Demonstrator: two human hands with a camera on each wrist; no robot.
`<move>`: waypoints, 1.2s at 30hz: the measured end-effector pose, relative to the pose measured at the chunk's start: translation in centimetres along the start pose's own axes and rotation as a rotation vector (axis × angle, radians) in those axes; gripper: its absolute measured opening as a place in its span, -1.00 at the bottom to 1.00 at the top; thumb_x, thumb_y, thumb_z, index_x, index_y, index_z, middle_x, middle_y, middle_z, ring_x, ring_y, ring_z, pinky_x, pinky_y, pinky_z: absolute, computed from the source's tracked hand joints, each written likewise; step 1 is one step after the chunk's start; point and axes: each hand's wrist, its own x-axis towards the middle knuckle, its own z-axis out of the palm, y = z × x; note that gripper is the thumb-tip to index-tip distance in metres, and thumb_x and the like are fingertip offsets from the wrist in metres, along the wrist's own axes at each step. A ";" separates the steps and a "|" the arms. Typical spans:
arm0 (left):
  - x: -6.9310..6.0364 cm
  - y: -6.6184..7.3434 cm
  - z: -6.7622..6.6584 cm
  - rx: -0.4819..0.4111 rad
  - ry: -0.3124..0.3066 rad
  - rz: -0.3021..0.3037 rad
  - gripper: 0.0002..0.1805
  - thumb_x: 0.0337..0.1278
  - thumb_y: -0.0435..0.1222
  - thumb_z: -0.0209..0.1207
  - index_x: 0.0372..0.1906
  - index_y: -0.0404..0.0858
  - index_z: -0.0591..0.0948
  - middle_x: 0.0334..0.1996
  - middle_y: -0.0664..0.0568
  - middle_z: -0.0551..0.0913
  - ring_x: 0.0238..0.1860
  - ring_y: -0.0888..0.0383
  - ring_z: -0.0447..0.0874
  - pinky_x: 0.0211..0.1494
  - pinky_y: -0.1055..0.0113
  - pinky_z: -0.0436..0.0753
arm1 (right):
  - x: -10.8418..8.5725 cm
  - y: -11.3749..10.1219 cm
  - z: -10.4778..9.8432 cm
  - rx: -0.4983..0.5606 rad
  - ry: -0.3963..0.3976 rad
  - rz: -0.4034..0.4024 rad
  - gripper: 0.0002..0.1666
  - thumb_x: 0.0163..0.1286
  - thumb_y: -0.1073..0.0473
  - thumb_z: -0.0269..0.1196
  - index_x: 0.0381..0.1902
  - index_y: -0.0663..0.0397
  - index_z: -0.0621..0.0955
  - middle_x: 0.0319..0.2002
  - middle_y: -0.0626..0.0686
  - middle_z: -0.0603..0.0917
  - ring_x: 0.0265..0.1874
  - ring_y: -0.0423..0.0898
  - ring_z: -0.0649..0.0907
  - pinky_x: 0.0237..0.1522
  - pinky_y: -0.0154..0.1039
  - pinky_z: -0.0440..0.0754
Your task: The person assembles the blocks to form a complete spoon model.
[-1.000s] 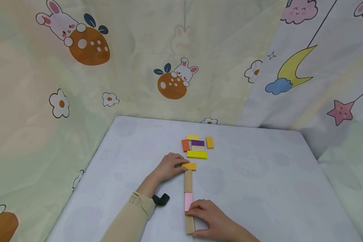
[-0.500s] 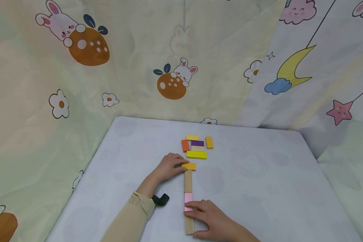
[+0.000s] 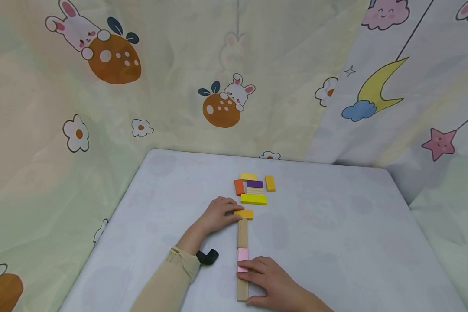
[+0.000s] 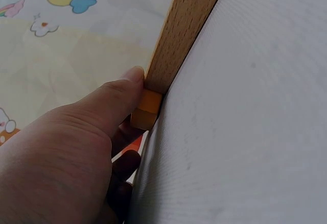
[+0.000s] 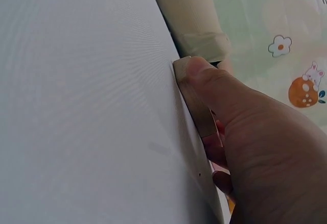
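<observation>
In the head view a column of blocks lies on the table: an orange-yellow block [image 3: 246,214] crosswise at its far end, then a natural wood block [image 3: 242,234], a pink block [image 3: 243,259] and a second wood block [image 3: 242,291]. My left hand [image 3: 218,215] pinches the left end of the orange-yellow block [image 4: 148,106]. My right hand [image 3: 271,281] holds the nearest wood block [image 5: 196,101], thumb at its near end, with fingers over the pink block and the joint between them. Both wrist views show the thumbs against these blocks.
Beyond the column lie a bright yellow block [image 3: 253,199], a purple block [image 3: 255,184] beside a pale one [image 3: 255,190], a red-orange block [image 3: 239,187] and two more yellow blocks [image 3: 270,183]. A black object [image 3: 208,257] is at the left wrist.
The nearest wood block has shifted slightly left, in line with the pink one, and my right hand has moved with it. One right finger now reaches farther over the pink block. My left hand is still.
</observation>
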 end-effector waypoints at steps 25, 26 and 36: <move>0.0 0.3 -0.4 -0.012 -0.016 -0.019 -0.56 0.27 0.16 0.16 0.20 0.22 0.61 0.08 0.23 0.62 0.19 0.15 0.42 0.39 0.10 0.39 | 0.4 -0.1 -0.1 0.015 -0.033 0.027 -0.26 0.29 -0.46 0.16 0.38 -0.48 0.40 0.41 -0.31 0.34 0.23 -0.33 0.37 0.17 -0.20 0.48; 0.0 0.3 -0.4 -0.012 -0.016 -0.019 -0.56 0.27 0.16 0.15 0.20 0.22 0.61 0.08 0.23 0.61 0.19 0.14 0.42 0.39 0.09 0.39 | 0.5 -0.1 -0.1 0.016 -0.035 0.027 -0.26 0.29 -0.46 0.16 0.38 -0.48 0.40 0.41 -0.31 0.33 0.23 -0.33 0.37 0.17 -0.20 0.48; 0.0 0.3 -0.3 -0.017 -0.017 -0.018 -0.57 0.28 0.16 0.15 0.20 0.22 0.61 0.09 0.23 0.61 0.20 0.15 0.42 0.40 0.09 0.38 | 0.4 -0.1 -0.3 0.036 -0.042 0.042 -0.25 0.27 -0.46 0.17 0.38 -0.47 0.39 0.42 -0.30 0.32 0.24 -0.31 0.37 0.19 -0.17 0.48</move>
